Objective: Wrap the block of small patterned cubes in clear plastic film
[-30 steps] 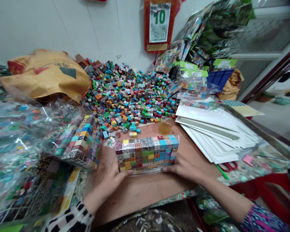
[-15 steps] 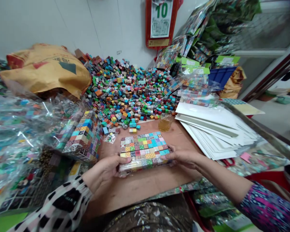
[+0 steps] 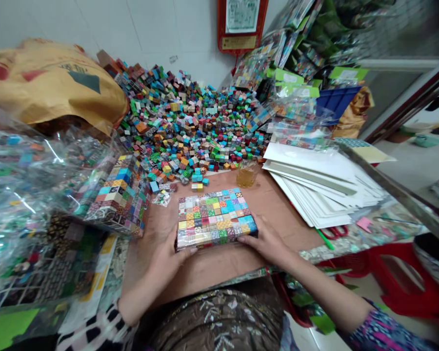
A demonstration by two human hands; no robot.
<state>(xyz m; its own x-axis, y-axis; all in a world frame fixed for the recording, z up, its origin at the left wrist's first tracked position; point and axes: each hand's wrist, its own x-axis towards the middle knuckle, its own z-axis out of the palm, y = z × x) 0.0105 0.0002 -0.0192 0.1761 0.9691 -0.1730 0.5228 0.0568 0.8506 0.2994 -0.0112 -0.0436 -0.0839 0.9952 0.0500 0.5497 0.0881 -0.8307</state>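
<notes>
Flat, rectangular block of multicoloured patterned cubes point(image 3: 214, 217) held between left hand point(image 3: 170, 258) and right hand point(image 3: 265, 241)
Both ends are clasped, on or just above the brown desk point(image 3: 212, 273), before a heap of small multicoloured cubes point(image 3: 193, 126).

Place: this is looking like a small packing workshop
Loose cubes point(image 3: 190, 122): are lying heaped against a white wall point(image 3: 190, 29)
Yellow sack point(image 3: 54, 92): is slumping beside them
Clear bags point(image 3: 22, 161): are crowding the left, showing more cubes inside
Card sheets point(image 3: 307, 168): are lying stacked on the right
Green-topped packs point(image 3: 290, 91): are standing behind
</notes>
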